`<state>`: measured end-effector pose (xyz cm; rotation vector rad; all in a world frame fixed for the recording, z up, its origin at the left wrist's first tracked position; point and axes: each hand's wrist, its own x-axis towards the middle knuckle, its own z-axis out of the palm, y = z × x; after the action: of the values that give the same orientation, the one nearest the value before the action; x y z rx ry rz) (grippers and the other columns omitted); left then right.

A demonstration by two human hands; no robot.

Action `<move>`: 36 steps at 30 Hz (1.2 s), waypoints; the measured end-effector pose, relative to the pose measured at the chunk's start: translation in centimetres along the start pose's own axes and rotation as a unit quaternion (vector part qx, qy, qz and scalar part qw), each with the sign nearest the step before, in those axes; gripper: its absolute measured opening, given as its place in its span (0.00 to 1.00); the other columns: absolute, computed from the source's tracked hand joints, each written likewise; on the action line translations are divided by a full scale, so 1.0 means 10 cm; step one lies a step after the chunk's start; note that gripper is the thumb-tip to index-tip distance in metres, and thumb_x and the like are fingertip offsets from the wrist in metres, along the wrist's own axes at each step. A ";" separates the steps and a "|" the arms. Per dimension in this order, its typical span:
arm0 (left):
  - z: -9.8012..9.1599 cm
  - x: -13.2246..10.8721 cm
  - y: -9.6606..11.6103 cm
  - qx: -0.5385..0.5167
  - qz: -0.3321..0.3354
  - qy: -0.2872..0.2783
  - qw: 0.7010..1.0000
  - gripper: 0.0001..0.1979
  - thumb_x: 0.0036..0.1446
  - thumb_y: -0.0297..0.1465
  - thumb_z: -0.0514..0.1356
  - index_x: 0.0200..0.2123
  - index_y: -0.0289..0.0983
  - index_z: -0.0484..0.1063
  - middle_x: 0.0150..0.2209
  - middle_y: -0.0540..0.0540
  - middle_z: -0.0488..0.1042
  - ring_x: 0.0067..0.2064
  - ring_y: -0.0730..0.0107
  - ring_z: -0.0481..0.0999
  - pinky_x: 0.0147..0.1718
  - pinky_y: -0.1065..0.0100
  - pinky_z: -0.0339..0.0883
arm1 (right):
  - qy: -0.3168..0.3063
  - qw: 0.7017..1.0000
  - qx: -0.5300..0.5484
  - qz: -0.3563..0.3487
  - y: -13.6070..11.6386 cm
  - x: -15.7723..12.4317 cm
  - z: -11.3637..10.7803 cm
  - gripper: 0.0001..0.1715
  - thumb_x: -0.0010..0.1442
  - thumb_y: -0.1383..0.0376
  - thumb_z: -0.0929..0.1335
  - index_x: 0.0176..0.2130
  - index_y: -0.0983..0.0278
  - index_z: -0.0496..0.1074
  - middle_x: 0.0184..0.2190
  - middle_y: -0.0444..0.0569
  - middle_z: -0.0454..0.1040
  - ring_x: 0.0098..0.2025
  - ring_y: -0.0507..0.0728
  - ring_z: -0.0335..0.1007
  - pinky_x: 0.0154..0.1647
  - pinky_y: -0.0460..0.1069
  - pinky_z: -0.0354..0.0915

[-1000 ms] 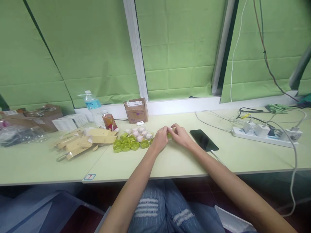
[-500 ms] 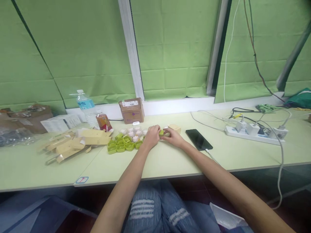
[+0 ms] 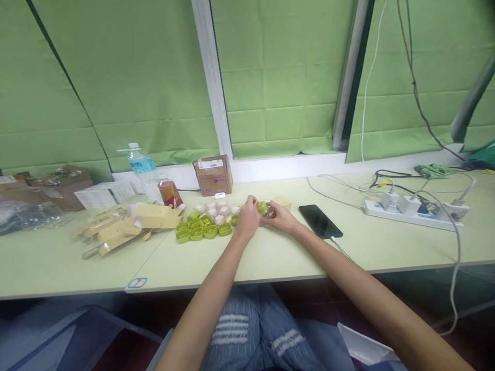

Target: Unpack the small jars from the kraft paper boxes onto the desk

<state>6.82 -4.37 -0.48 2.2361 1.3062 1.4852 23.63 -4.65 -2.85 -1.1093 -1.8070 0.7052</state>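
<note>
Here, a small green case (image 3: pixel 262 207) is held just above the pale green table (image 3: pixel 270 257), clamped between the fingers of the left hand (image 3: pixel 247 220) and of the right hand (image 3: pixel 279 218), which are closed together on it. Just to the left, a group of green cases (image 3: pixel 199 231) and small white pieces (image 3: pixel 216 210) is laid on the table. A black phone (image 3: pixel 319 221) is seen near the right hand, and a small tan box (image 3: pixel 281 202) just behind it.

The small green case (image 3: pixel 262 207) has risen a little and now shows plainly between the left hand (image 3: pixel 247 220) and the right hand (image 3: pixel 279 219); a second ago both hands sat lower, closed over it.
</note>
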 end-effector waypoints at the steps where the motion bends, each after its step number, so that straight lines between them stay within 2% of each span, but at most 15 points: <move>1: -0.01 0.01 -0.01 -0.018 -0.007 0.027 0.999 0.05 0.66 0.27 0.50 0.37 0.42 0.62 0.32 0.47 0.70 0.35 0.61 0.71 0.37 0.63 0.62 | 0.002 1.000 -0.006 -0.001 -0.01 -0.01 0.01 0.42 0.47 0.57 0.80 0.57 0.65 0.69 0.43 0.50 0.77 0.34 0.53 0.71 0.39 0.50 0.69; 3: -0.03 0.04 -0.03 -0.057 -0.023 0.067 0.996 0.04 0.65 0.29 0.52 0.36 0.42 0.62 0.32 0.47 0.71 0.35 0.63 0.72 0.37 0.64 0.63 | 0.001 1.000 -0.021 -0.003 -0.04 -0.02 0.02 0.44 0.47 0.56 0.80 0.58 0.65 0.68 0.44 0.51 0.77 0.33 0.53 0.71 0.40 0.51 0.70; 6: -0.04 0.08 -0.05 -0.146 -0.075 0.082 0.983 0.04 0.61 0.31 0.56 0.33 0.41 0.63 0.29 0.49 0.72 0.32 0.66 0.73 0.33 0.67 0.66 | 0.019 0.998 -0.053 -0.037 -0.11 -0.05 -0.01 0.43 0.53 0.52 0.78 0.61 0.65 0.66 0.49 0.55 0.75 0.32 0.53 0.71 0.40 0.53 0.72; 10: -0.04 0.10 -0.03 -0.269 -0.155 0.063 0.948 0.08 0.57 0.35 0.58 0.29 0.40 0.63 0.22 0.54 0.67 0.22 0.71 0.70 0.23 0.70 0.64 | 0.080 0.977 -0.114 -0.161 -0.24 -0.12 -0.09 0.37 0.63 0.49 0.72 0.64 0.60 0.64 0.57 0.57 0.71 0.41 0.58 0.73 0.50 0.57 0.72; 13: -0.04 0.10 0.02 -0.313 -0.177 0.038 0.932 0.10 0.55 0.35 0.58 0.25 0.40 0.61 0.18 0.55 0.63 0.18 0.72 0.66 0.17 0.71 0.59 | 0.076 0.959 -0.141 -0.234 -0.32 -0.15 -0.10 0.35 0.66 0.51 0.70 0.67 0.57 0.62 0.60 0.57 0.67 0.51 0.62 0.72 0.52 0.58 0.73; 16: -0.05 0.10 0.04 -0.346 -0.201 0.022 0.916 0.13 0.55 0.35 0.58 0.23 0.40 0.58 0.18 0.56 0.58 0.17 0.75 0.62 0.15 0.73 0.55 | 0.057 0.952 -0.146 -0.264 -0.34 -0.14 -0.04 0.29 0.69 0.54 0.67 0.66 0.54 0.64 0.61 0.57 0.65 0.56 0.64 0.70 0.48 0.57 0.75; 19: -0.07 0.10 0.06 -0.362 -0.222 0.003 0.905 0.15 0.56 0.37 0.58 0.23 0.40 0.57 0.18 0.57 0.56 0.16 0.77 0.60 0.14 0.74 0.54 | 0.058 0.952 -0.140 -0.266 -0.33 -0.12 0.02 0.25 0.71 0.57 0.65 0.65 0.51 0.67 0.61 0.56 0.65 0.55 0.63 0.71 0.48 0.58 0.76; 22: -0.08 0.08 0.12 -0.367 -0.188 0.005 0.911 0.12 0.60 0.42 0.59 0.32 0.39 0.66 0.20 0.55 0.62 0.18 0.76 0.63 0.15 0.74 0.58 | 0.097 0.953 -0.119 -0.262 -0.32 -0.11 0.03 0.26 0.70 0.57 0.66 0.64 0.53 0.68 0.59 0.57 0.68 0.54 0.63 0.72 0.51 0.59 0.76; 25: -0.06 0.03 0.19 -0.351 -0.085 -0.005 0.932 0.19 0.62 0.46 0.59 0.46 0.38 0.72 0.31 0.49 0.74 0.24 0.74 0.71 0.19 0.72 0.66 | 0.137 0.954 -0.100 -0.246 -0.30 -0.10 -0.01 0.26 0.69 0.57 0.67 0.64 0.55 0.69 0.57 0.57 0.71 0.51 0.63 0.73 0.48 0.57 0.77; 27: -0.03 0.00 0.22 -0.325 -0.043 -0.030 0.944 0.23 0.62 0.47 0.62 0.53 0.37 0.72 0.37 0.45 0.77 0.27 0.73 0.74 0.22 0.71 0.70 | 0.152 0.955 -0.096 -0.237 -0.28 -0.10 -0.04 0.25 0.70 0.59 0.66 0.63 0.56 0.70 0.56 0.57 0.71 0.51 0.62 0.74 0.47 0.56 0.77; 31: 0.02 -0.04 0.19 -0.274 -0.018 -0.054 0.960 0.28 0.63 0.46 0.62 0.60 0.34 0.71 0.30 0.47 0.76 0.24 0.73 0.71 0.24 0.70 0.70 | 0.152 0.953 -0.097 -0.243 -0.23 -0.09 -0.08 0.24 0.69 0.60 0.66 0.63 0.56 0.70 0.54 0.56 0.73 0.50 0.61 0.75 0.47 0.56 0.77; 36: 0.02 -0.04 0.12 -0.251 0.009 -0.047 0.967 0.28 0.67 0.46 0.57 0.60 0.32 0.72 0.28 0.48 0.75 0.24 0.74 0.71 0.25 0.71 0.69 | 0.147 0.948 -0.091 -0.269 -0.19 -0.07 -0.10 0.24 0.69 0.59 0.67 0.62 0.56 0.71 0.52 0.55 0.74 0.50 0.61 0.74 0.48 0.56 0.77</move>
<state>7.63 -5.31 -0.25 1.9569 0.7680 1.4890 23.87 -6.15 -1.13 -0.7294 -1.8181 0.0458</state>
